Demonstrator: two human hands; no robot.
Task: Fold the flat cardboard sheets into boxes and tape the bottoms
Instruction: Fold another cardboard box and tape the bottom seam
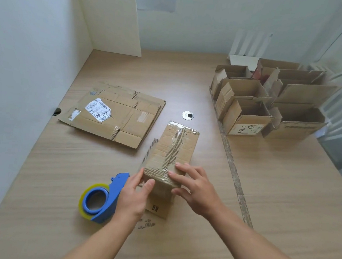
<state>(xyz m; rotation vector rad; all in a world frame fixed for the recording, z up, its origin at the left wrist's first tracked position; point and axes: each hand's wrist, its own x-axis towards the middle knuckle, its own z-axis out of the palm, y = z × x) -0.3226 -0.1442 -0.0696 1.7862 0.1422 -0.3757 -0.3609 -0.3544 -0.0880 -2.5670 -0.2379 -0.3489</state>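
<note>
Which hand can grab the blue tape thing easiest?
Left, probably. The left hand grips the box right beside the tape dispenser; the right hand rests on the box's other side, farther off.

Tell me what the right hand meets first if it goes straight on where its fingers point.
The right hand rests its fingers on the box; going on, it slides over the taped seam, then probably reaches the flat cardboard sheets beyond.
</note>
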